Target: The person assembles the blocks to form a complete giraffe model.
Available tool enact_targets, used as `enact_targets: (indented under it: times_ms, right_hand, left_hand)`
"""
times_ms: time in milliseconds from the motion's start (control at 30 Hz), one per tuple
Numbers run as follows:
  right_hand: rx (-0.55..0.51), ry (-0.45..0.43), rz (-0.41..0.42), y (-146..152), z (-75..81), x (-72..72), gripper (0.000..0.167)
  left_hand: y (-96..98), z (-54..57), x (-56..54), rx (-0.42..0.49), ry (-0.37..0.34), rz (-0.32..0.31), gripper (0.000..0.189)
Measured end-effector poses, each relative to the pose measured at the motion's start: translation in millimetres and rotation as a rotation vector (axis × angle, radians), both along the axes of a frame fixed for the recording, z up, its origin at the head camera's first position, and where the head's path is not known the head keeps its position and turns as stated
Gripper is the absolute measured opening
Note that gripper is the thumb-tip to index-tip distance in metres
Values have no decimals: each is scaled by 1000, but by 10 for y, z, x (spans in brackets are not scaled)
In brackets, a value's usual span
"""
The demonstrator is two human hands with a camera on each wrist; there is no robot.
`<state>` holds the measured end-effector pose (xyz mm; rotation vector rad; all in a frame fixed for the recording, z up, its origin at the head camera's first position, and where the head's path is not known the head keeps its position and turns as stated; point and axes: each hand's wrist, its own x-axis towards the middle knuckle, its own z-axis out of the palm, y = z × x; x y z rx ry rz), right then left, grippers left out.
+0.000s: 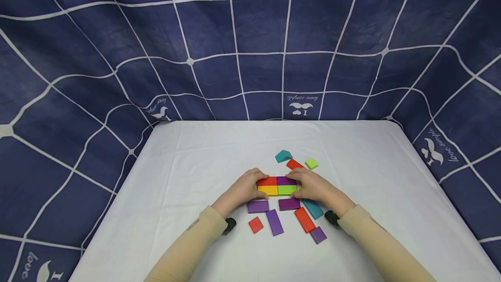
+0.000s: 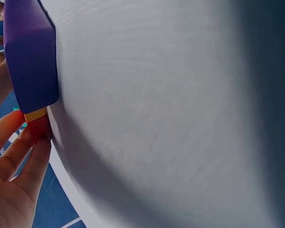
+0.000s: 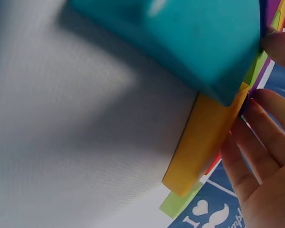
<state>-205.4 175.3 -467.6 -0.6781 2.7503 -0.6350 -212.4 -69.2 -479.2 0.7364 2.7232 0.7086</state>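
Note:
Four colours of block lie edge to edge in a two-by-two group in the head view: red (image 1: 267, 181) and purple (image 1: 284, 181) behind, yellow (image 1: 268, 190) and green (image 1: 287, 190) in front. My left hand (image 1: 242, 188) grips the group's left end, thumb at the front and fingers at the back. From the other side my right hand (image 1: 318, 186) holds the purple and green end the same way. In the left wrist view, fingertips touch the red block (image 2: 39, 129). A yellow block (image 3: 199, 137) stands beside the right fingers, mostly hidden by that hand in the head view.
Nearer the person lie purple blocks (image 1: 258, 206), a small red square (image 1: 256, 225), a red block (image 1: 305, 220) and a teal block (image 1: 312, 208). Behind the hands are a teal wedge (image 1: 283, 156), a red block (image 1: 295, 164) and a green square (image 1: 311, 163) on the white tablecloth (image 1: 211, 147).

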Motion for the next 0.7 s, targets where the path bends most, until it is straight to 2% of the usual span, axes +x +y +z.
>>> enact_targets:
  times_ms: [400, 700]
  right_hand:
    - [-11, 9, 0, -3, -66, 8, 55]
    - [-9, 8, 1, -3, -48, 11, 56]
  left_hand:
    - [-6, -18, 15, -27, 22, -14, 64]
    - [0, -17, 6, -23, 42, -33, 64]
